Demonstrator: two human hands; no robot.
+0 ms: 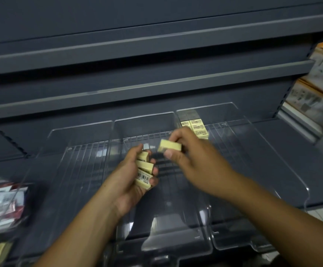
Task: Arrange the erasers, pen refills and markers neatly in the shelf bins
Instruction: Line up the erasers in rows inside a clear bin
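Left hand (129, 182) curled round stack of erasers (145, 166) | right hand (191, 157) pinched single eraser (171, 145) between thumb and fingers, just right of stack | stocked erasers (197, 127) lay beyond right hand | recommended: seat it flush against that row, label up.

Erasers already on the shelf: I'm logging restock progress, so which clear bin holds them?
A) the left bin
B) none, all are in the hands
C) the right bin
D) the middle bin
C: the stacked erasers sit at the back of the right bin, while the left hand grips several loose erasers and the right hand pinches a single eraser.
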